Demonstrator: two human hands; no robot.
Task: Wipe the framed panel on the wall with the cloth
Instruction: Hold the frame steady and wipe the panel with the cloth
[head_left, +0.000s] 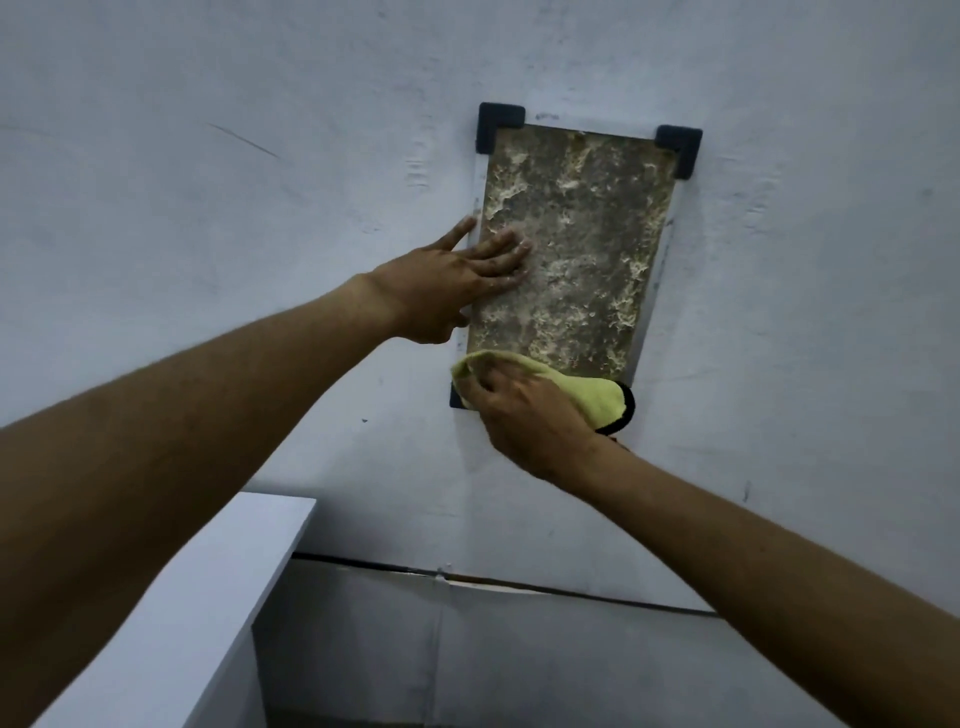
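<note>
The framed panel (571, 244) hangs on the pale wall, a mottled grey-brown rectangle with black corner brackets and a thin light frame. My left hand (452, 280) lies flat with fingers spread against the panel's left edge, its fingertips on the mottled surface. My right hand (524, 410) presses a yellow cloth (597, 397) with a black trim against the panel's bottom edge. The cloth and hand cover the lower corners of the panel; only a bit of the lower left bracket shows.
A white shelf or ledge (197, 597) juts out from the lower left, under my left forearm. A dark cable (519, 582) runs along the wall below the panel, above a greyer lower wall section.
</note>
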